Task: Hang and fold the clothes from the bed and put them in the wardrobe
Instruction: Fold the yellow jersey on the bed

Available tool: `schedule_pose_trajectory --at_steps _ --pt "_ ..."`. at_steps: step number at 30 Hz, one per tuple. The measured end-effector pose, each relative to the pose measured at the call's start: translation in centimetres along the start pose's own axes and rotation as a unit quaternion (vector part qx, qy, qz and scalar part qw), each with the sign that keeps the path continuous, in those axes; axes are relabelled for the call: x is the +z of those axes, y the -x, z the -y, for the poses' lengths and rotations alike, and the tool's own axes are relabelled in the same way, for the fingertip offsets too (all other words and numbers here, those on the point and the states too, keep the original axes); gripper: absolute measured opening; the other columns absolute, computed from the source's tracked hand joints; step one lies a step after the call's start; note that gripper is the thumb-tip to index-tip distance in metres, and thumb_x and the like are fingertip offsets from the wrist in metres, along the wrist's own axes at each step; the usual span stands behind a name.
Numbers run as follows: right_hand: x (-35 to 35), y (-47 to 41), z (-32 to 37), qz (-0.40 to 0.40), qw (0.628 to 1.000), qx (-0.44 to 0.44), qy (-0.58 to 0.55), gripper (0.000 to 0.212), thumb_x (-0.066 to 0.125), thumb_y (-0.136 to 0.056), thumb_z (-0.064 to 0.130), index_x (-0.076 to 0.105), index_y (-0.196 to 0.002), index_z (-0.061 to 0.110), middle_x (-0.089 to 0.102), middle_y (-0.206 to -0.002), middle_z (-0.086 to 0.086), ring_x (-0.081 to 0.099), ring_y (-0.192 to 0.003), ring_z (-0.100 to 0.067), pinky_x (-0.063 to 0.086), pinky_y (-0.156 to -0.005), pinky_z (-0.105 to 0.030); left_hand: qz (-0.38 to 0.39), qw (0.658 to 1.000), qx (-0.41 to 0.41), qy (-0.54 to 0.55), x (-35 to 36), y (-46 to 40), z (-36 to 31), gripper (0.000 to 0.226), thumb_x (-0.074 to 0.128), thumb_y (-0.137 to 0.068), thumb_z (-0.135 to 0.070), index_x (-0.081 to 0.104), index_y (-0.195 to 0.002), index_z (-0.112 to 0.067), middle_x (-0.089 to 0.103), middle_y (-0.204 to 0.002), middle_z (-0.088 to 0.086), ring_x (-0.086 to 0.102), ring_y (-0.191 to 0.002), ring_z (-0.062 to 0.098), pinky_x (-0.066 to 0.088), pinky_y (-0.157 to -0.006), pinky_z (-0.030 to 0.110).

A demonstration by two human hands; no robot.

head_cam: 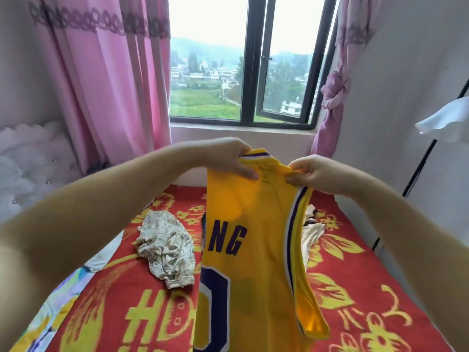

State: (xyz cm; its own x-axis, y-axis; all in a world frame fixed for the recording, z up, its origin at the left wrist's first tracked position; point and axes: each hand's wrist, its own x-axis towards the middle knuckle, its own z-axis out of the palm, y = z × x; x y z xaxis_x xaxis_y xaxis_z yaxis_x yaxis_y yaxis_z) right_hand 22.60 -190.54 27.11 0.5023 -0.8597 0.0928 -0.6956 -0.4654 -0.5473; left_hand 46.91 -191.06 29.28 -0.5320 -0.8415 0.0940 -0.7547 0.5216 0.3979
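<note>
Jersey [253,250], yellow with purple trim, hangs lengthwise from both hands above the bed [355,288], its long axis running from the raised top edge down toward the person. The left hand [238,158] pinches the top edge near the striped collar, thumb on the near face. The right hand [309,174] grips the bunched shoulder strap just beside it, fingers curled round the cloth. Both hands sit close together at the top, so the garment droops narrow and doubled instead of spread flat; the armhole edge curves down its right side. Judging by this, the next move depends on drawing the two shoulders apart, either to slip in a hanger or to lay the jersey out for folding.

A crumpled beige patterned garment [165,247] lies on the red cover to the left, well clear of the jersey. Another pale garment [312,227] shows to the right, mostly hidden behind the jersey. The jersey's lower hem is cut off by the bottom of the view, and its lettering is only partly readable. No hanger is visible, and a white panel at the right [411,110] may be the wardrobe, though that is hard to tell.
</note>
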Motion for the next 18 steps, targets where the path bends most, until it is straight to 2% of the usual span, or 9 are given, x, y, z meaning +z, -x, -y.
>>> schedule_pose_trajectory --at_steps 2,4,7,10,12,15,18 --pt "2.8 -2.3 -2.5 -0.034 0.997 0.054 0.031 0.014 0.054 -0.097 0.019 0.068 -0.097 0.017 0.068 -0.094 -0.011 0.064 -0.088 -0.027 0.055 -0.081 -0.044 -0.029 0.998 -0.026 -0.048 3.0 -2.0 2.2 0.025 0.068 -0.082 -0.048 0.05 -0.072 -0.035 0.057 -0.07 -0.014 0.055 -0.06 0.004 0.039 -0.05 0.013" --pt "5.4 -4.3 -4.5 -0.063 0.994 0.086 0.024 0.021 0.047 -0.097 0.011 0.066 -0.099 0.018 0.064 -0.088 -0.003 0.063 -0.083 -0.024 0.056 -0.07 -0.035 -0.062 0.995 -0.039 -0.062 5.2 -3.4 4.2 0.031 0.067 -0.083 -0.049 0.044 -0.069 -0.033 0.052 -0.072 -0.013 0.051 -0.062 0.007 0.037 -0.052 0.019" --pt "7.0 -6.5 -5.7 -0.128 0.989 0.069 0.005 0.028 0.042 -0.093 0.001 0.062 -0.091 0.019 0.059 -0.077 0.001 0.057 -0.073 -0.019 0.042 -0.053 -0.019 -0.132 0.982 -0.034 -0.128 6.1 -4.6 6.0 0.034 0.066 -0.084 -0.047 0.043 -0.075 -0.024 0.055 -0.072 -0.005 0.053 -0.063 0.014 0.039 -0.054 0.026" --pt "6.0 -7.4 -4.8 -0.183 0.983 0.014 0.014 0.026 0.043 -0.094 -0.001 0.064 -0.097 0.013 0.064 -0.086 -0.007 0.059 -0.079 -0.021 0.045 -0.058 -0.018 -0.207 0.966 -0.001 -0.157 4.8 -4.0 5.5 0.034 0.065 -0.086 -0.045 0.044 -0.081 -0.019 0.053 -0.07 -0.003 0.056 -0.064 0.022 0.043 -0.057 0.03" --pt "4.6 -7.2 -3.8 -0.198 0.98 -0.02 0.019 0.024 0.045 -0.095 0.0 0.065 -0.103 0.011 0.064 -0.09 -0.006 0.059 -0.082 -0.021 0.045 -0.063 -0.02 -0.234 0.96 0.03 -0.148 3.6 -3.0 4.7 0.036 0.067 -0.085 -0.043 0.047 -0.081 -0.013 0.056 -0.067 0.002 0.057 -0.061 0.027 0.046 -0.057 0.033" --pt "2.2 -5.8 -2.0 -0.17 0.983 -0.051 0.043 0.023 0.046 -0.097 0.003 0.066 -0.104 0.015 0.062 -0.09 -0.001 0.059 -0.083 -0.018 0.046 -0.066 -0.02 -0.249 0.958 0.087 -0.11 2.4 -0.7 3.2 0.038 0.069 -0.085 -0.038 0.054 -0.083 -0.003 0.06 -0.067 0.008 0.056 -0.057 0.029 0.048 -0.056 0.037" --pt "2.3 -2.9 -1.3 -0.065 0.996 -0.037 0.042 0.022 0.049 -0.099 0.012 0.064 -0.098 0.028 0.062 -0.09 0.005 0.06 -0.081 -0.013 0.046 -0.065 -0.018 -0.22 0.966 0.121 -0.062 4.5 2.3 2.3 0.033 0.07 -0.084 -0.033 0.053 -0.08 -0.006 0.052 -0.063 -0.002 0.049 -0.052 0.019 0.041 -0.052 0.03"
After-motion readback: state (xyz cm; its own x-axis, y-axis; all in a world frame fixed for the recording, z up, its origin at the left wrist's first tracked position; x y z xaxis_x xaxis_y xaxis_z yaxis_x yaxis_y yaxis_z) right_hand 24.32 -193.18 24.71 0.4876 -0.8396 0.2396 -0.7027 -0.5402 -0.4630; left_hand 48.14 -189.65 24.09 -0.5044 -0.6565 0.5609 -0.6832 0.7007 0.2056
